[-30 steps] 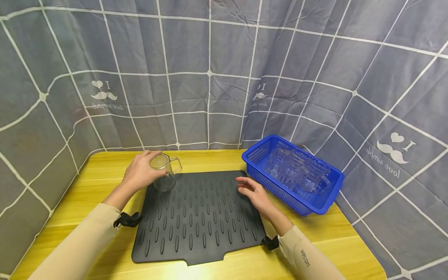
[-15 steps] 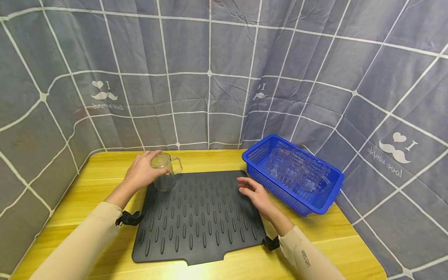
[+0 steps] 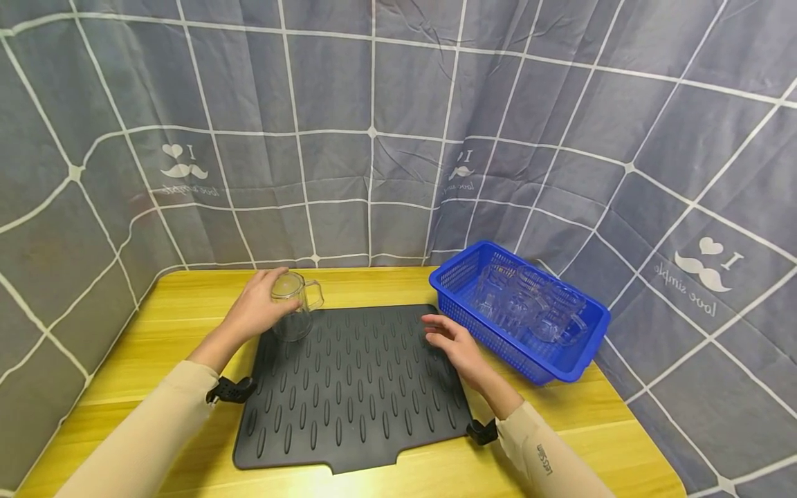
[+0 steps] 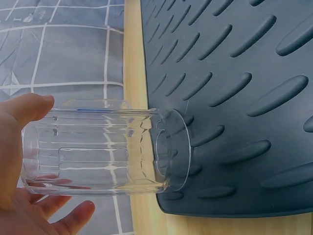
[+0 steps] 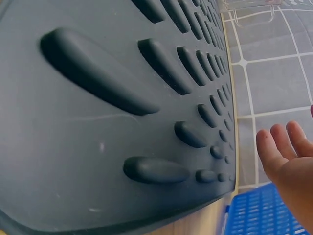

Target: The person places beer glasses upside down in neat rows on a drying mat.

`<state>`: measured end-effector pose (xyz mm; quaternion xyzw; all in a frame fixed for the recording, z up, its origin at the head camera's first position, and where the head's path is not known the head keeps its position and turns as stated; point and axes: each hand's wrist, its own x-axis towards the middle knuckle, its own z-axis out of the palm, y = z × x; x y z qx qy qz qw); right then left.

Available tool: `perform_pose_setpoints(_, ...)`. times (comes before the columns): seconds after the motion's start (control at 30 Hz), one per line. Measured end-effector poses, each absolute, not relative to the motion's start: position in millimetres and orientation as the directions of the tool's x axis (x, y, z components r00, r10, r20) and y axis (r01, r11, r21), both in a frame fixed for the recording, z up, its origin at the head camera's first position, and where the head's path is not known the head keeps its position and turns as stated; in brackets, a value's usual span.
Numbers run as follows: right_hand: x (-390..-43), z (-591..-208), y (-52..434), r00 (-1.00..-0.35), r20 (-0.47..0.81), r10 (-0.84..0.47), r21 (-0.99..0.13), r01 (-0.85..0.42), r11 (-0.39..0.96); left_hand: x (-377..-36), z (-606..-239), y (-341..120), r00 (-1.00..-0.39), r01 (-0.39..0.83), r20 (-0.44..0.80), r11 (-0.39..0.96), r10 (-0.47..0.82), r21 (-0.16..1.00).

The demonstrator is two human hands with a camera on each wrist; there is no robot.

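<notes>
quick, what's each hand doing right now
Left hand: grips a clear glass mug at the mat's corner.
Right hand: open above the mat, holding nothing.

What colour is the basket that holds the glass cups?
The basket is bright blue with mesh walls, shown best in the head view.

this looks like a staged recording booth rather than a lived-in kitchen: a grey curtain (image 3: 373,138) with a white grid and printed moustache logos hangs on three sides of a small yellow wooden table (image 3: 174,311). kitchen-type props sit on it: a black ribbed drying mat (image 3: 355,387) and a blue plastic basket (image 3: 560,366) filled with clear glass mugs (image 3: 529,304).
</notes>
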<state>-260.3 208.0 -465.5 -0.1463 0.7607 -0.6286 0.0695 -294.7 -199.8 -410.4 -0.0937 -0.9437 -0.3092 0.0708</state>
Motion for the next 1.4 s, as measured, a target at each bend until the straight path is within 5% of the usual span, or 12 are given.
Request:
perform_pose_setpoints(0.63,-261,-457,209,-0.947,0.064,-0.314,-0.978,-0.123,0.169,-290,-412,-202,-0.969,0.232,0.209,0.771,0.131,0.593)
perform_pose_setpoints(1.4,-265,-434,222,-0.934,0.072,-0.349,-0.961,-0.159,0.228,-262,-404,-174,-0.853,0.441,0.504,0.699,0.134,0.562)
